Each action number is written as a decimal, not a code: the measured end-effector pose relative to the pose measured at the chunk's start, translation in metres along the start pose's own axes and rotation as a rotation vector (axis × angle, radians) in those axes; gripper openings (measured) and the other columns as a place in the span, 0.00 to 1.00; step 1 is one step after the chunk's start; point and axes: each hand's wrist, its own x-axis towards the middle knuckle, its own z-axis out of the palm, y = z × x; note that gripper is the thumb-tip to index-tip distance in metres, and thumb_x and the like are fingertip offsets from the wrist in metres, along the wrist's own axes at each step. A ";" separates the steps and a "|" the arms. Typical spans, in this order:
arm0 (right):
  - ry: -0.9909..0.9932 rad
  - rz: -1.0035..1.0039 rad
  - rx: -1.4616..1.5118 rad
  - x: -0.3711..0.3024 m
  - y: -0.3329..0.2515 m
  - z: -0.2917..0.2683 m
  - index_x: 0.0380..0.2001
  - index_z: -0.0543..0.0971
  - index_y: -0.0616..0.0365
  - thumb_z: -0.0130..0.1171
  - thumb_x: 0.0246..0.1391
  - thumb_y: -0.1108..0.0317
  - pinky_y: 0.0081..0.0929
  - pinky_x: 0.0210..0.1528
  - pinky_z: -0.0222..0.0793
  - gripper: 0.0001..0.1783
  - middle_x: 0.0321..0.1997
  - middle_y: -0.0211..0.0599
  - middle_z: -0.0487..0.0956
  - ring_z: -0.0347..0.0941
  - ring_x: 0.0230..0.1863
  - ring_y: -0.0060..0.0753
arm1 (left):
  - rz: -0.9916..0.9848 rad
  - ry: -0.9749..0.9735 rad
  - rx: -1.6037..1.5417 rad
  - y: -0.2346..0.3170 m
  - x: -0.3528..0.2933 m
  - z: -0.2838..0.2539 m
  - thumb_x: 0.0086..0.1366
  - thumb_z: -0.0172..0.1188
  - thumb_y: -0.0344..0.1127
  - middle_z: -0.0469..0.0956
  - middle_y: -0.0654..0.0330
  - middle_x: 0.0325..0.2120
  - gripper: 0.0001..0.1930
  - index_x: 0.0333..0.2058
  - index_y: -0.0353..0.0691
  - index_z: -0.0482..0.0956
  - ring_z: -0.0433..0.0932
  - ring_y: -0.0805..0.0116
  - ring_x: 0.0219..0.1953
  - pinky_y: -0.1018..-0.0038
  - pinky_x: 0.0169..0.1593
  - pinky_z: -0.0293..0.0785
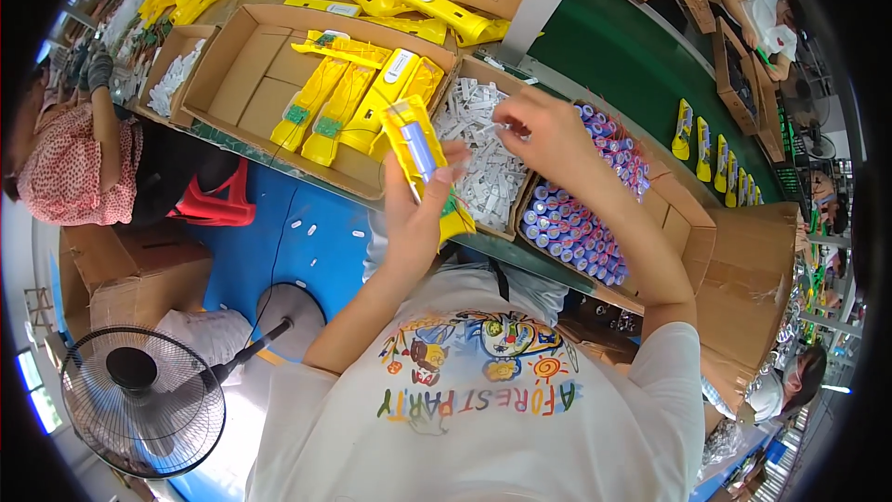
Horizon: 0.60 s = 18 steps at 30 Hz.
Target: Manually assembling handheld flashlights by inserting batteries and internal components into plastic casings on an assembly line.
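A workbench with a green edge [243, 147] runs across the upper half. On it, a small carton [203, 34] sits at ten o'clock, a wide cardboard tray [242, 102] at eleven, a box of white pieces [476, 68] at one and a battery box [557, 262] towards three. Yellow casings [704, 156] line a green belt [595, 46] at two. Nine o'clock shows blue floor [269, 256], bearing white bits [311, 230], a red stool [218, 206] and, at eight, a fan base [308, 309].
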 end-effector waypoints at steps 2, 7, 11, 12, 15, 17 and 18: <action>-0.008 -0.025 -0.054 -0.007 -0.016 -0.002 0.29 0.78 0.59 0.65 0.42 0.73 0.29 0.31 0.73 0.08 0.29 0.39 0.76 0.77 0.30 0.37 | 0.046 -0.024 0.022 -0.003 0.001 0.006 0.68 0.49 0.32 0.71 0.48 0.50 0.20 0.55 0.37 0.55 0.74 0.60 0.50 0.66 0.53 0.71; 0.015 -0.071 0.167 -0.009 -0.035 -0.010 0.22 0.76 0.59 0.68 0.41 0.68 0.24 0.24 0.70 0.10 0.24 0.36 0.76 0.75 0.23 0.30 | -0.185 -0.027 -0.227 0.001 -0.005 0.013 0.68 0.49 0.31 0.66 0.45 0.55 0.23 0.58 0.37 0.52 0.71 0.59 0.54 0.63 0.60 0.67; 0.090 0.044 0.273 -0.011 -0.035 -0.010 0.22 0.78 0.59 0.70 0.43 0.65 0.21 0.22 0.68 0.11 0.22 0.35 0.76 0.74 0.21 0.23 | -0.185 -0.033 -0.405 0.006 -0.005 0.017 0.69 0.48 0.32 0.65 0.44 0.56 0.24 0.60 0.38 0.51 0.70 0.58 0.56 0.61 0.61 0.65; -0.072 0.185 0.243 -0.012 -0.035 -0.014 0.22 0.79 0.60 0.70 0.45 0.64 0.19 0.22 0.67 0.11 0.22 0.34 0.77 0.73 0.22 0.21 | -0.159 -0.036 -0.442 0.006 -0.006 0.018 0.69 0.48 0.32 0.64 0.43 0.56 0.25 0.60 0.39 0.50 0.70 0.58 0.56 0.61 0.62 0.65; -0.287 0.432 0.458 -0.014 -0.032 -0.014 0.24 0.81 0.61 0.69 0.47 0.63 0.17 0.23 0.66 0.12 0.22 0.31 0.79 0.72 0.23 0.17 | -0.121 -0.055 -0.451 0.001 -0.011 0.019 0.69 0.48 0.33 0.63 0.42 0.57 0.25 0.61 0.40 0.50 0.69 0.57 0.57 0.61 0.62 0.63; -0.331 0.540 0.707 -0.018 -0.027 -0.013 0.25 0.82 0.62 0.68 0.49 0.62 0.17 0.23 0.65 0.12 0.22 0.30 0.80 0.71 0.24 0.15 | -0.113 -0.077 -0.423 0.001 -0.010 0.021 0.70 0.48 0.33 0.63 0.42 0.57 0.25 0.61 0.40 0.49 0.68 0.56 0.58 0.61 0.63 0.62; -0.263 0.396 0.662 -0.021 -0.022 -0.013 0.24 0.81 0.63 0.67 0.50 0.63 0.16 0.23 0.64 0.13 0.21 0.29 0.79 0.70 0.24 0.13 | -0.096 -0.085 -0.339 0.002 -0.008 0.023 0.70 0.47 0.34 0.63 0.43 0.57 0.25 0.61 0.41 0.50 0.69 0.57 0.57 0.63 0.60 0.66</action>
